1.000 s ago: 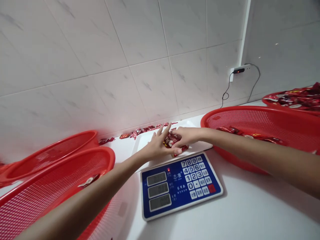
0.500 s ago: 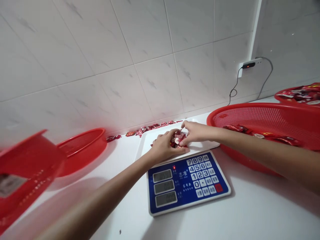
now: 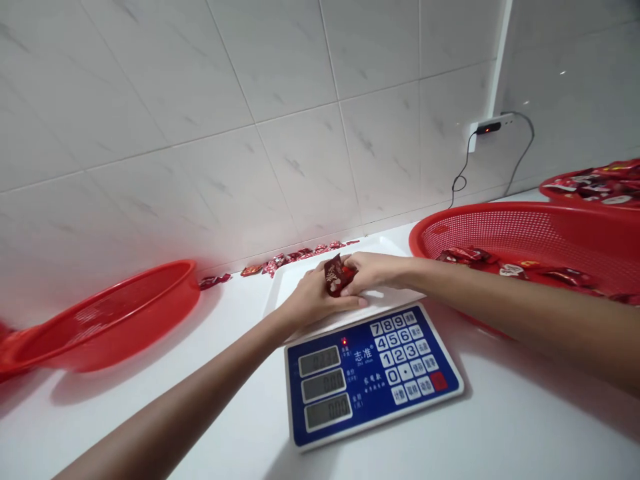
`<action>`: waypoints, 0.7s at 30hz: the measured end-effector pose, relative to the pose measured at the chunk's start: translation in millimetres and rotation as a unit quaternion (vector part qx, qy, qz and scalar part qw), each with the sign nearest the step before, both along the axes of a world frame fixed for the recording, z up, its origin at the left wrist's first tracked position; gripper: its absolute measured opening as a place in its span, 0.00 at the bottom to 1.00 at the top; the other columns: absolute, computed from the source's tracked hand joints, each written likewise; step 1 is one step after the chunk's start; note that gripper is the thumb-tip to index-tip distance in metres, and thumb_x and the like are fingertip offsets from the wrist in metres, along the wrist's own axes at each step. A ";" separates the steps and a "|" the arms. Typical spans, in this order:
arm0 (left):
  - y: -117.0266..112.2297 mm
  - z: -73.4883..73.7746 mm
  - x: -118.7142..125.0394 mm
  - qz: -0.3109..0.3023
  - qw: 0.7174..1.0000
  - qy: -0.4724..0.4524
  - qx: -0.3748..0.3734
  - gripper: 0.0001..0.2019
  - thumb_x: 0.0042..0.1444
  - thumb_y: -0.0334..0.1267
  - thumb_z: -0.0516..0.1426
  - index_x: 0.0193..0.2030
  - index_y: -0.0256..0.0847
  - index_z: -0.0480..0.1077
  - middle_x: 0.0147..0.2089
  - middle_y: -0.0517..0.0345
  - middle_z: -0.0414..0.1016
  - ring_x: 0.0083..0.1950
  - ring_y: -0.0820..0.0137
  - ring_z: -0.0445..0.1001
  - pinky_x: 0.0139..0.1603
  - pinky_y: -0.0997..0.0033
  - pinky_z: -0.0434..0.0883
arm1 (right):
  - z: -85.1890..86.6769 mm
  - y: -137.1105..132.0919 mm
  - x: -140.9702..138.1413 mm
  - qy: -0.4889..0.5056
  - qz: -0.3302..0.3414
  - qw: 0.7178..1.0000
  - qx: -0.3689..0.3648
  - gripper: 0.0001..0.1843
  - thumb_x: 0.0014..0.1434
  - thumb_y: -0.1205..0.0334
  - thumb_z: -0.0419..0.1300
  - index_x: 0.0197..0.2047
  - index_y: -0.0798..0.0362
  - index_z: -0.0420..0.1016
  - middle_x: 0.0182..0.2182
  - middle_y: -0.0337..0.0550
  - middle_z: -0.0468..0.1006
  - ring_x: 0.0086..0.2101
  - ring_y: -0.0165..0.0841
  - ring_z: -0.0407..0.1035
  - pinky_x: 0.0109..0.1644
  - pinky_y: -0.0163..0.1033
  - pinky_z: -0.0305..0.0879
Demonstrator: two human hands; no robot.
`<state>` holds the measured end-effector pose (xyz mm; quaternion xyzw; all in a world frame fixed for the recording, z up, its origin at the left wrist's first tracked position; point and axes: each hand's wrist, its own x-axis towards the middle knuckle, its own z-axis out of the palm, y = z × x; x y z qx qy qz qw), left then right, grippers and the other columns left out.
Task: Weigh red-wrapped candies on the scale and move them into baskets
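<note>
My left hand [image 3: 311,299] and my right hand [image 3: 369,272] meet over the white pan [image 3: 286,283] of a weighing scale. Between them are small red-wrapped packets, the clearest a dark red one [image 3: 336,275] with pale print. Both hands are closed around these packets; how many they hold is hidden by the fingers. In front of the pan lies the scale's blue panel [image 3: 367,393], with number keys on the right and three displays on the left. A small red light glows above the displays.
Right of the scale stands a large red basket [image 3: 425,230] with red packets inside, and a heaped basket [image 3: 547,190] behind it. Another red basket [image 3: 187,293] is at the left. Loose packets [image 3: 280,261] line the tiled wall. A cable [image 3: 457,180] hangs from a socket.
The blurred red basket at the near left has mostly gone from view. My hands have gathered around the packets, and a dark red one now shows between them. The view has shifted slightly.
</note>
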<state>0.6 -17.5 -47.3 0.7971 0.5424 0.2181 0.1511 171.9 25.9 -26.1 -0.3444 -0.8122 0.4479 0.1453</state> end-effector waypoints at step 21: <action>20.9 26.1 -11.2 0.074 0.994 0.050 0.056 0.09 0.52 0.44 0.60 0.39 0.48 0.77 0.33 0.55 0.80 0.35 0.57 0.76 0.36 0.60 0.69 | 4.6 -7.8 12.3 -0.124 -0.088 0.980 0.131 0.38 0.45 0.61 0.69 0.59 0.60 0.64 0.46 0.53 0.77 0.35 0.38 0.75 0.34 0.40 0.68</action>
